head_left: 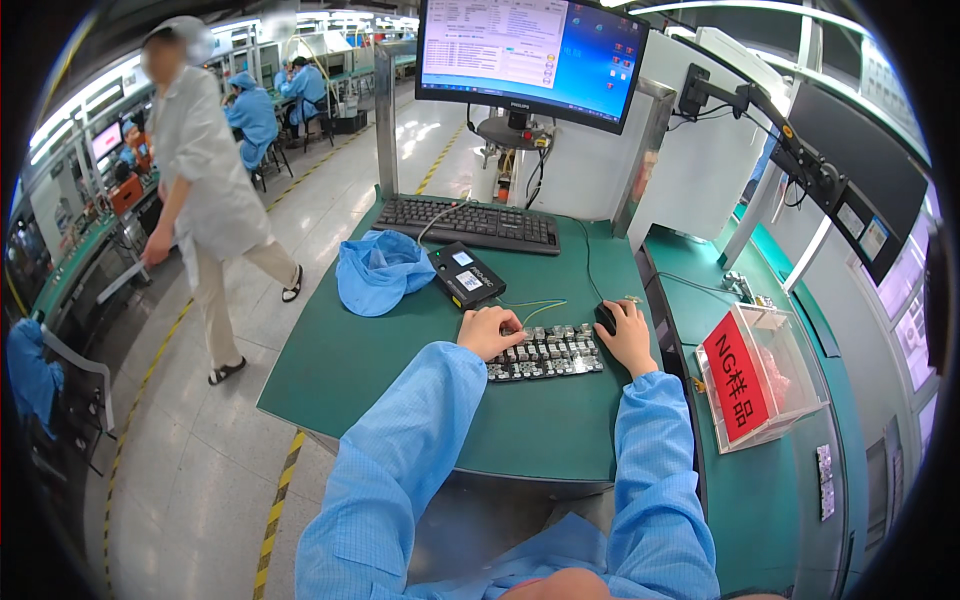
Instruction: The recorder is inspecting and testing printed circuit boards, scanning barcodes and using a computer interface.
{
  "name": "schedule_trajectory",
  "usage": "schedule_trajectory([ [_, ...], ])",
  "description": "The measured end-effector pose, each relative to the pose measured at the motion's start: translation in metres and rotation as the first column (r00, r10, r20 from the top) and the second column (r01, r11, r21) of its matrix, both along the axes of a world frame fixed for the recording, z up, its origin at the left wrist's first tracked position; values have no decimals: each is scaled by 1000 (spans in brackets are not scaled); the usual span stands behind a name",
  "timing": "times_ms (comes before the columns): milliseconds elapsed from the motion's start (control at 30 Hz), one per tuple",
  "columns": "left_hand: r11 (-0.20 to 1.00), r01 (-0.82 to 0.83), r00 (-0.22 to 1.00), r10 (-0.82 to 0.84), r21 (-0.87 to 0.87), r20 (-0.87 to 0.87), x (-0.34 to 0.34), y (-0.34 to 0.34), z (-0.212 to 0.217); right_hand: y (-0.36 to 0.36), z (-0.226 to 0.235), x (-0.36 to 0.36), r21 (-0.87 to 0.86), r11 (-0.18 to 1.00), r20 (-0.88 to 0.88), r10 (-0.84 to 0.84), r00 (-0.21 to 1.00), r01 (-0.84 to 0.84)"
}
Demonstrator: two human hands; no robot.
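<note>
A panel of small circuit boards [545, 355] with metal parts in rows lies flat on the green mat in front of me. My left hand [488, 333] is at the panel's upper left corner, its fingers curled and closed; whatever they hold is hidden. Thin yellow-green wires [535, 304] run near these fingers from a black tester box [466, 275] with a small lit screen. To the right of the panel, my right hand [628, 337] is wrapped over a black computer mouse [605, 318].
A blue cloth cap [382, 272] lies left of the tester, and a black keyboard [470, 223] sits behind it. A lit monitor [530, 60] stands at the back. On the right bench are a clear box [785, 375] with a red label and a board strip [825, 483]. A person [205, 190] walks at left.
</note>
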State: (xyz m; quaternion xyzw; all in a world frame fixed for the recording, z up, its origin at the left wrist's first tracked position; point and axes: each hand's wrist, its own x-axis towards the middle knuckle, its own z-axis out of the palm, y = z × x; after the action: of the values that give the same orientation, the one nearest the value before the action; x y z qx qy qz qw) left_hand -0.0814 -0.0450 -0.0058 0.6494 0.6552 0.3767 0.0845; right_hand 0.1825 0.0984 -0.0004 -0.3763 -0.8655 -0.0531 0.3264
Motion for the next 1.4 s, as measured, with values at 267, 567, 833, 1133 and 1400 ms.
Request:
schedule_trajectory([
  [267, 1000, 0, 1000, 0, 9, -5, -1, 1, -2, -1, 1, 0, -2, 1000, -8, 2, 1000, -2],
  [567, 999, 26, 1000, -26, 26, 7, 0, 2, -2, 0, 0, 1, 24, 1000, -5, -3, 1000, 3],
  [833, 999, 25, 999, -24, -35, 36, -4, 5, -6, 0, 1, 0, -28, 999, 30, -16, 999, 17],
  [1133, 998, 17, 999, -15, 54, -38, -5, 4, -4, -3, 5, -1, -46, 999, 27, -19, 999, 20],
  [1400, 1000, 24, 1000, -23, 18, -7, -4, 6, -7, 2, -1, 1, -10, 1000, 16, -14, 1000, 14],
])
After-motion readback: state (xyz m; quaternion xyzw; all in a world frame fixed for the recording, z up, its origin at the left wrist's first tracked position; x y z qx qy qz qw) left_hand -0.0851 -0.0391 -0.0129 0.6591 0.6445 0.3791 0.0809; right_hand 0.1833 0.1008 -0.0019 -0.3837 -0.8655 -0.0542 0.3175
